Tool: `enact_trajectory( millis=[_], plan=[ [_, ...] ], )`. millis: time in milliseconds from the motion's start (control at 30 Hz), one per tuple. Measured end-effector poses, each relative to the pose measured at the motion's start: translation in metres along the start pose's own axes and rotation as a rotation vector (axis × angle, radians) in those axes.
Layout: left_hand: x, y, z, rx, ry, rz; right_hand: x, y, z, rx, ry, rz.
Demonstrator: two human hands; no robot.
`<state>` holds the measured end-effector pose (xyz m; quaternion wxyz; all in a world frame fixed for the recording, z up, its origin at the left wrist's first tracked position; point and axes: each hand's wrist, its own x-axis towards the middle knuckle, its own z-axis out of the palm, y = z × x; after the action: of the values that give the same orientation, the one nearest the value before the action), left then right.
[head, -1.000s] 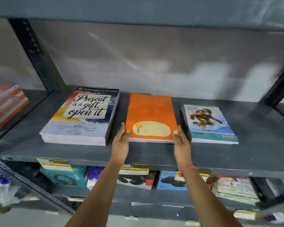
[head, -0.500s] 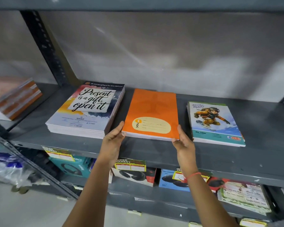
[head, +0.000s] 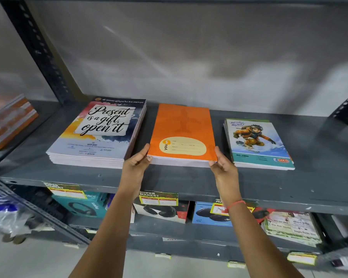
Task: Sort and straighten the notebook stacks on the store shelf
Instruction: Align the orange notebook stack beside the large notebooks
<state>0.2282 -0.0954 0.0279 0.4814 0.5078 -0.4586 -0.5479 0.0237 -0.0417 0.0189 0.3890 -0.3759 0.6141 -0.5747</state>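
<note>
While both hands, left hand (head: 136,167) and right hand (head: 223,167), grip the orange stack's (head: 182,133) near corners, the quote-cover stack (head: 96,133) lies just left, the snowboarder stack (head: 257,143) right.

Grey shelf (head: 189,183): three notebook stacks. L hand (head: 136,167) and R hand (head: 223,167) pinch near corners of orange stack (head: 182,133), middle. "Present is a gift" stack (head: 96,133) left, snowboarder stack (head: 257,143) right. Front edge possibly lifted, unclear.
</note>
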Motion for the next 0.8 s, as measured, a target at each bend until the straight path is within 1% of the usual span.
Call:
enact_trajectory(
  millis=[200, 367, 500, 667, 800],
  plan=[
    [-0.002, 0.002, 0.009, -0.013, 0.088, 0.036, 0.0, -0.004, 0.004, -0.016, 0.069, 0.024],
    [0.0, 0.002, 0.01, -0.028, 0.097, 0.035, -0.001, -0.008, 0.005, -0.003, 0.063, 0.037],
    [0.001, 0.002, 0.013, -0.05, 0.131, 0.033, 0.0, -0.008, 0.007, -0.014, 0.101, 0.048],
    [0.002, 0.001, 0.013, -0.05, 0.158, 0.028, -0.002, -0.009, 0.008, -0.015, 0.11, 0.058],
    [0.002, 0.001, 0.012, -0.048, 0.136, 0.024, -0.002, -0.011, 0.009, -0.03, 0.112, 0.059]
  ],
)
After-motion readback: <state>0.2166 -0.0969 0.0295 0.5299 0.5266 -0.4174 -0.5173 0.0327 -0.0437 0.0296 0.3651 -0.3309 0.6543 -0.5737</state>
